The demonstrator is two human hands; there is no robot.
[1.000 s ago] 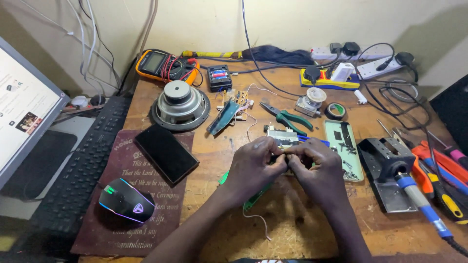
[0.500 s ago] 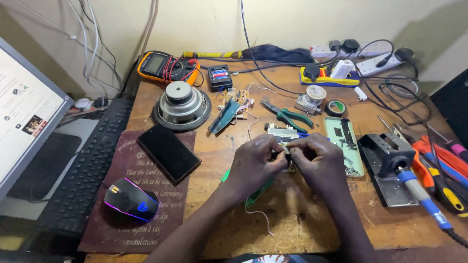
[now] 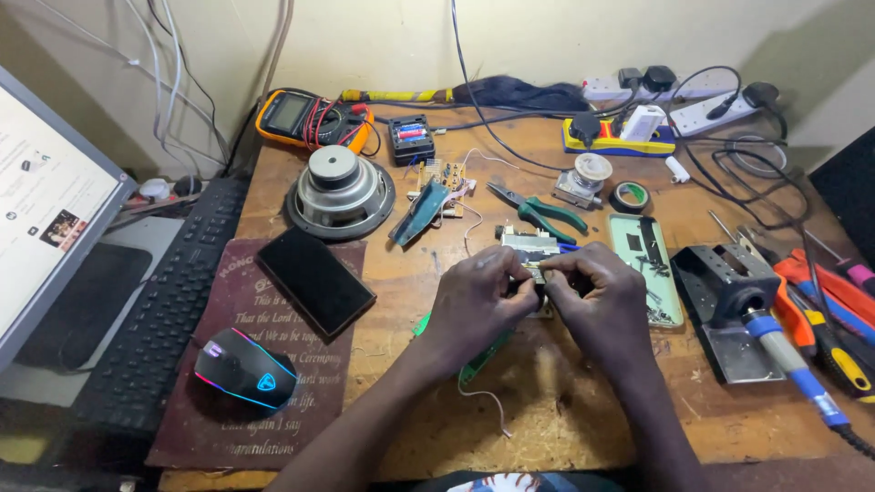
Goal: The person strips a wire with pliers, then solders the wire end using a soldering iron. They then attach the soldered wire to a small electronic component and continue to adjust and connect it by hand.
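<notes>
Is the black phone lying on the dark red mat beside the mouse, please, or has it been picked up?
Yes, the black phone lies flat on the dark red mat, above the mouse, with both hands well away from it.

Warm, even light over the desk, nothing really blown out

The wooden desk (image 3: 547, 401) is lit softly from above, so only short, faint shadows are thrown under the left hand (image 3: 474, 301) and right hand (image 3: 597, 305). A pale glow is given off by the monitor (image 3: 41, 210) at the left edge, and its screen is slightly washed out. The near left corner is left dim. Straight lines are bent a little toward the frame edges, and focus is kept sharp mid-desk.
</notes>
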